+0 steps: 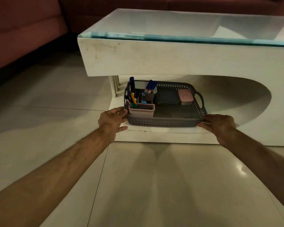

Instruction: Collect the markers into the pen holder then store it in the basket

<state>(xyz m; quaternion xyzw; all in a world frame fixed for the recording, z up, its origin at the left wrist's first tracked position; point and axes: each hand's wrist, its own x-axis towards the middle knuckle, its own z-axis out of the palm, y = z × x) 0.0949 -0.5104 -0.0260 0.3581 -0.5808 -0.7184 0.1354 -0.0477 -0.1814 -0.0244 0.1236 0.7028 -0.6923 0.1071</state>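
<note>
A grey lattice basket sits on the white lower shelf under the coffee table. Inside it at the left stands a pink pen holder with several markers sticking out. Behind it a dark holder carries blue-capped markers. My left hand grips the basket's front left corner, thumb below the rim. My right hand grips the front right corner.
A dark lidded container and a small pink lidded box lie in the basket's back right. The glass-topped white table overhangs the shelf closely. A maroon sofa stands at the left; pale tiled floor lies in front.
</note>
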